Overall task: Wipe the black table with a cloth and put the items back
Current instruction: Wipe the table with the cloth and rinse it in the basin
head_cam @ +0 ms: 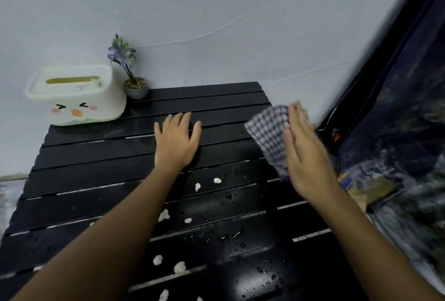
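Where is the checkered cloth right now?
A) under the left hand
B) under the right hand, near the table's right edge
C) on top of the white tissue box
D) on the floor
B: the right hand presses flat on the checkered cloth near the black table edge.

Both bare forearms reach forward from the bottom edge, the left one from the lower left and the right one from the lower right. The left hand (177,140) lies flat, palm down, fingers stretched forward and slightly spread, the thumb out to the right side. The right hand (307,153) is also flat and open, fingers held straight and close together, pointing forward and a little to the left. Its palm and fingers press down on a checked cloth (269,135), which shows out from under the left side of the hand. The right hand is slightly blurred. The two hands are apart, not touching.
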